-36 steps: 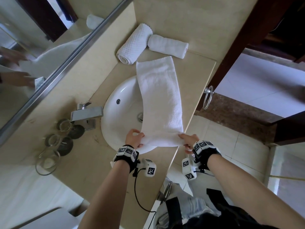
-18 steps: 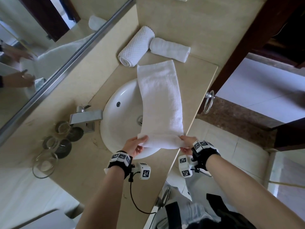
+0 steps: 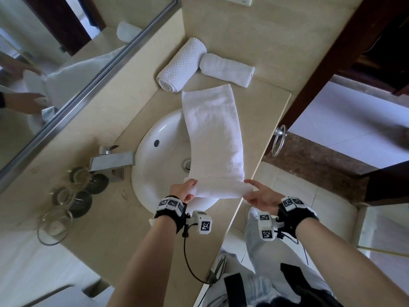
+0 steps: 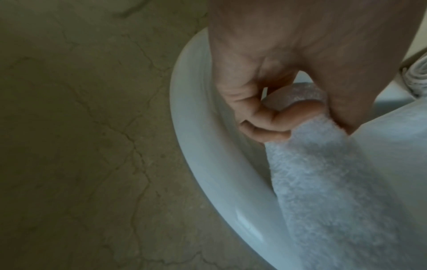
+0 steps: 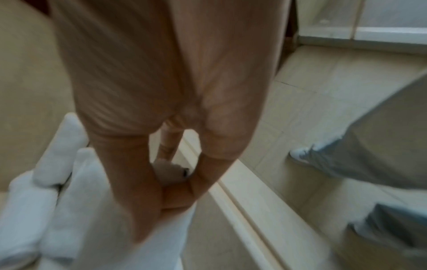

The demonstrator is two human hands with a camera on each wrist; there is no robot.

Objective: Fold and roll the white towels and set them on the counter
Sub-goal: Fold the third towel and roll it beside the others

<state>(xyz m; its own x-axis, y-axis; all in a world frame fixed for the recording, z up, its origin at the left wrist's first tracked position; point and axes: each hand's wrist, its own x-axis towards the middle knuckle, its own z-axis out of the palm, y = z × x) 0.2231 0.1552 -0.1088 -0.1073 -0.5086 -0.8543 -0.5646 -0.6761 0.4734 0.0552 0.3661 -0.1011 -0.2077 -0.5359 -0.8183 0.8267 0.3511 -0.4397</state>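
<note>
Over sink [image 3: 152, 151] | both hands pinch towel [image 3: 212, 138] near corners: left hand [image 3: 183, 191], right hand [image 3: 261, 197]

No legible text anywhere.
Black-and-white square code markers on the wristbands [image 3: 171, 203] and camera blocks [image 3: 204, 224] at both wrists carry patterns only, no letters or numerals. White wall plate [image 3: 239, 0] at the far edge shows a faint mark, too small to read. Towels, sink and counter carry no labels.
</note>
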